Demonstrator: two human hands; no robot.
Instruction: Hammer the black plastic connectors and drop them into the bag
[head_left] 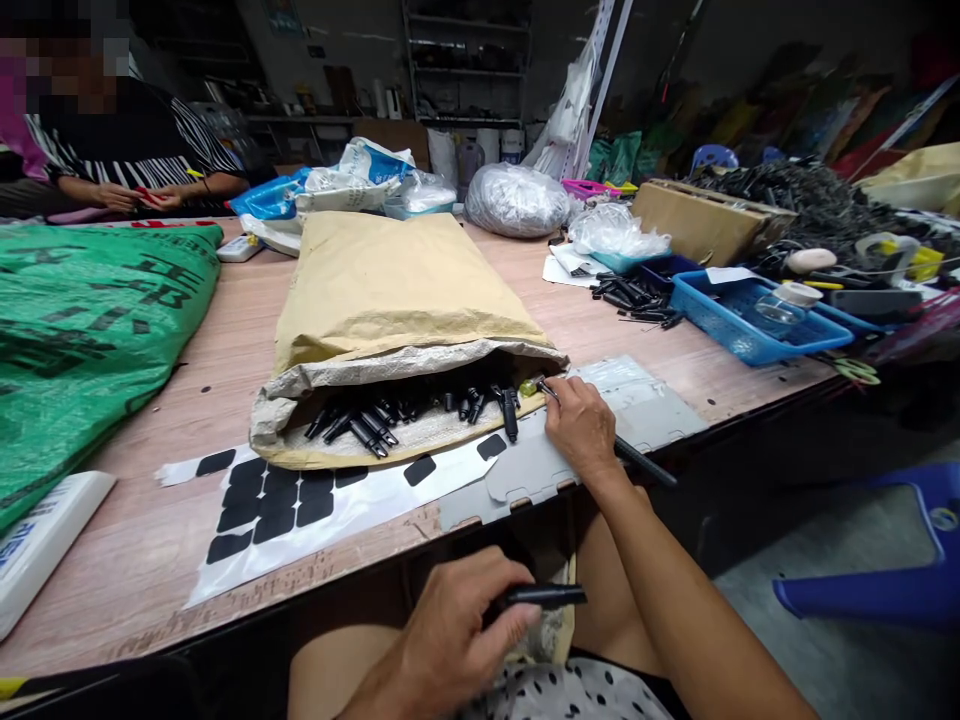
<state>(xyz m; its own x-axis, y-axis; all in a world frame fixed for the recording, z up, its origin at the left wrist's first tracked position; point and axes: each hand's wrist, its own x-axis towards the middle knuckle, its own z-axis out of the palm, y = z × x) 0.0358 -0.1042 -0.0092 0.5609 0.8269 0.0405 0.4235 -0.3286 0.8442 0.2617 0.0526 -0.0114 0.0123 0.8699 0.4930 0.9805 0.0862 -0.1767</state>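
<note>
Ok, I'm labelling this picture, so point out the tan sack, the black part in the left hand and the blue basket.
Tan sack (405, 280): head view, middle of its upper face.
Black part (553, 596) in the left hand (466, 618): head view, its protruding length.
Blue basket (711, 323): head view, outer side wall.

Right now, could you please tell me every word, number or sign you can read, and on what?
Nothing reads with certainty.
Green sack: large black characters, too creased.
Near white box: blue lettering, angled, blurred.
Far white box, blue-and-white bag: print too small.
</note>
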